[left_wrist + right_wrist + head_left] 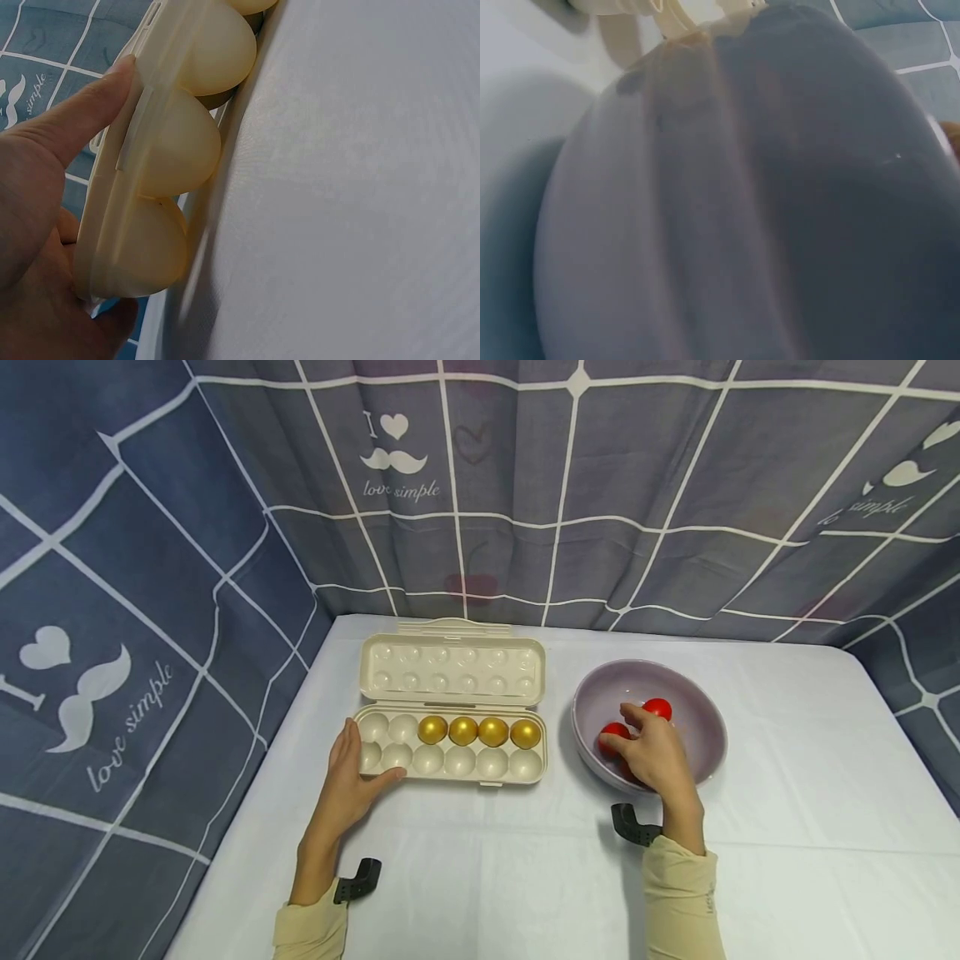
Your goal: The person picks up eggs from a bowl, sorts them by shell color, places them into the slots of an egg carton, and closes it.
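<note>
My left hand (350, 781) grips the left end of a cream egg carton (487, 781), its thumb on the front rim and its fingers along the left side. In the left wrist view the thumb (90, 105) lies on the rim above the bulging egg cups (180, 142). Several gold eggs (462, 731) sit in the back row, toward the right. My right hand (656, 752) reaches into a mauve bowl (708, 727), thumb and index finger spread around a red egg (613, 733); I cannot tell whether they pinch it. Another red egg (657, 707) lies just beyond.
The carton's lid (453, 668) lies folded back behind its cups. White cloth covers the table (480, 852). A grey checked curtain (510, 468) hangs behind and at the sides. The bowl's outer wall (682, 195) fills most of the right wrist view.
</note>
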Available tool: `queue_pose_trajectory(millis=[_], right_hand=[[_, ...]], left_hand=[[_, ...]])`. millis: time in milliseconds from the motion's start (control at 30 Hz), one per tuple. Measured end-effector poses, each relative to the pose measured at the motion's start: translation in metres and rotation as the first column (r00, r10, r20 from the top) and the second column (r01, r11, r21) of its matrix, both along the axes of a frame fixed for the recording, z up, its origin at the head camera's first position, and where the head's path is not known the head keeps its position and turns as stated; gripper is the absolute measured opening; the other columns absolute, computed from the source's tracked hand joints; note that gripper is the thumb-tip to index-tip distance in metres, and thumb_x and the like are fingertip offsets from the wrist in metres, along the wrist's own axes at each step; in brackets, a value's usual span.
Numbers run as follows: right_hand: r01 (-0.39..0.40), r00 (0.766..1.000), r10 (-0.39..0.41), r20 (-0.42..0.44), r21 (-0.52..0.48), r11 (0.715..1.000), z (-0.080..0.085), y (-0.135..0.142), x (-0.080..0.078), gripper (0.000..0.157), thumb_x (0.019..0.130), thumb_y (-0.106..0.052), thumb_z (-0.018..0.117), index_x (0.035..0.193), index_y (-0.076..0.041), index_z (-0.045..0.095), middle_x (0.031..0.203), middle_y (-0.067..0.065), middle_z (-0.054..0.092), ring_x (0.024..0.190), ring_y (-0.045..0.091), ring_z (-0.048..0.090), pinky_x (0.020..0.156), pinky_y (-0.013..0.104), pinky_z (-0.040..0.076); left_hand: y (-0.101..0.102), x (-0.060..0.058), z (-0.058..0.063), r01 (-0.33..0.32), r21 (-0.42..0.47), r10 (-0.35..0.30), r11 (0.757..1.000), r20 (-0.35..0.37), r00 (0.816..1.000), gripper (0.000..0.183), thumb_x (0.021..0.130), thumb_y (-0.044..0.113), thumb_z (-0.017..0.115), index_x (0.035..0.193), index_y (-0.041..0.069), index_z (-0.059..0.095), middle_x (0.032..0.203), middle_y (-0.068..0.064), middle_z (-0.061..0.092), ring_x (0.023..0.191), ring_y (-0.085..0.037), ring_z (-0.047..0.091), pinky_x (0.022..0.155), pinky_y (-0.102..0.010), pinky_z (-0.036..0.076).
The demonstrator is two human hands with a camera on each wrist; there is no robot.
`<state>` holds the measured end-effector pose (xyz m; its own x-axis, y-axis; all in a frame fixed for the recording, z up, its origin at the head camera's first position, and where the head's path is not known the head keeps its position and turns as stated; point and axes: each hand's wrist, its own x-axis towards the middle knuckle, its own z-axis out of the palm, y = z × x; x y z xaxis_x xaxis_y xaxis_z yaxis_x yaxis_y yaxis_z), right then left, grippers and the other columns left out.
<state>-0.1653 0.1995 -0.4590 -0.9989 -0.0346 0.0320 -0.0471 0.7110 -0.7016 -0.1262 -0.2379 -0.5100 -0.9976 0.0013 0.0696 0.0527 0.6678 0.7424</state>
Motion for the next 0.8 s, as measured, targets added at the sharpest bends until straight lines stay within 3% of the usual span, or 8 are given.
queue_pose_trajectory(millis=[267,800], right_hand=[[-0.067,0.993,0.067,0.098,0.002,0.998,-0.0023,-0.0015,-0.0029,0.057,0.086,-0.015,0.076,0.132,0.011,0.054,0.125,0.030,0.060,0.114,0.047,0.056,0.098,0.057,0.043],[-0.185,0.983,0.182,0.036,0.116,0.976,-0.0079,-0.0060,-0.0050,0.050,0.084,-0.011,0.075,0.126,0.011,0.060,0.112,0.029,0.066,0.099,0.042,0.062,0.090,0.054,0.047]], left_hand=[[0.0009,-0.0001,0.0010,0.000,0.000,0.000,1.000,-0.004,1.000,0.120,0.079,0.039,0.084,0.154,-0.008,0.002,0.161,-0.025,0.000,0.147,-0.041,0.001,0.114,-0.060,0.012],[0.0004,-0.0002,-0.0009,0.001,0.000,-0.001,1.000,-0.006,1.000,0.120,0.078,0.039,0.084,0.154,-0.008,0.003,0.161,-0.025,0.001,0.147,-0.040,0.001,0.114,-0.060,0.012]])
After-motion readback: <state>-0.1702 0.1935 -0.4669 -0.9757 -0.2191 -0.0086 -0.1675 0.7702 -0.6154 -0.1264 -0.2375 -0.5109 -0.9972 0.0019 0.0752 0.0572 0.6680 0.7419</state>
